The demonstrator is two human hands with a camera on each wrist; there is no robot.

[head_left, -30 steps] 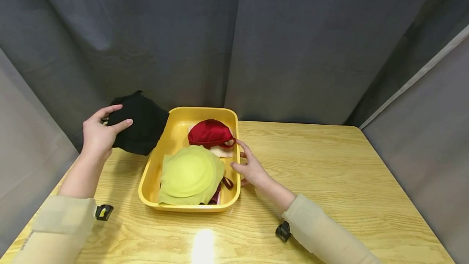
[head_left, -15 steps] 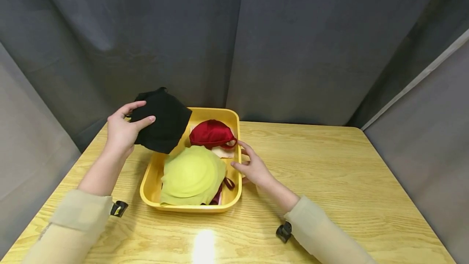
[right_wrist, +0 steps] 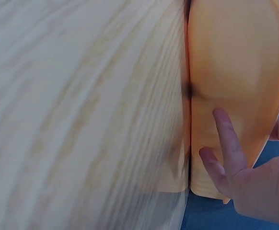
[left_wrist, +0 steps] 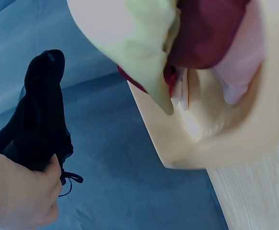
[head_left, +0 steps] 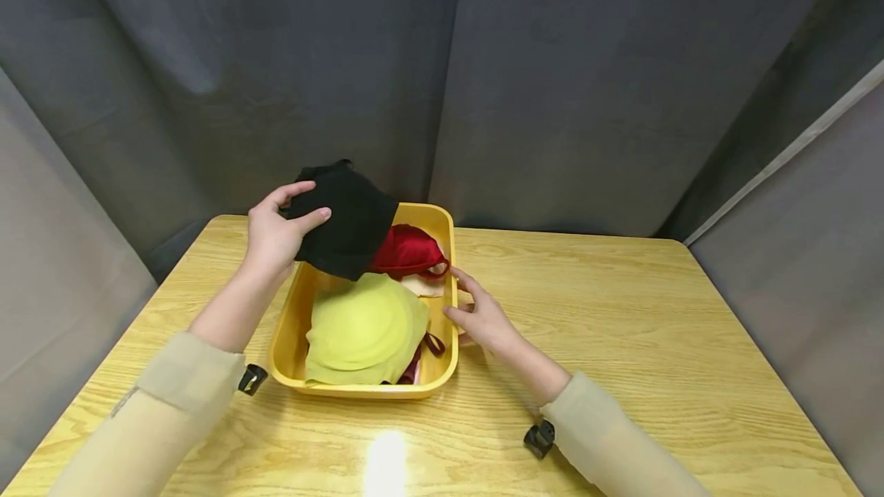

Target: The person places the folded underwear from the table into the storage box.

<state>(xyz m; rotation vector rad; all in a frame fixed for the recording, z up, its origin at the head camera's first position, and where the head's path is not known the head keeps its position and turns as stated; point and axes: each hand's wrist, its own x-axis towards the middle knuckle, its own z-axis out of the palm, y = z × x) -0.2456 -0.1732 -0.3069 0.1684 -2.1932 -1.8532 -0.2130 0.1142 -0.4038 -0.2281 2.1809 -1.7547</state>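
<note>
My left hand (head_left: 275,232) grips a folded black bra (head_left: 348,221) and holds it in the air over the back left of a yellow plastic tub (head_left: 285,343). Seen from the left wrist, the bra (left_wrist: 43,110) hangs folded, with a thin strap loop by the thumb. My right hand (head_left: 483,317) holds the tub's right wall, thumb at the rim; in the right wrist view, two fingers (right_wrist: 229,141) lie along its outside. Inside the tub are a yellow bra (head_left: 366,328) at the front and a red satin bra (head_left: 410,251) at the back, partly hidden by the black one.
A beige piece (head_left: 423,286) shows under the red bra. Beneath the yellow one, maroon cloth (head_left: 412,368) and a strap loop stick out. The tub stands on a wooden table (head_left: 621,343). Grey curtains (head_left: 552,98) enclose the back and sides.
My left hand has carried the black bra rightward, from beside the tub to over its back left part, now covering part of the red bra. My right hand stays at the tub's right wall.
</note>
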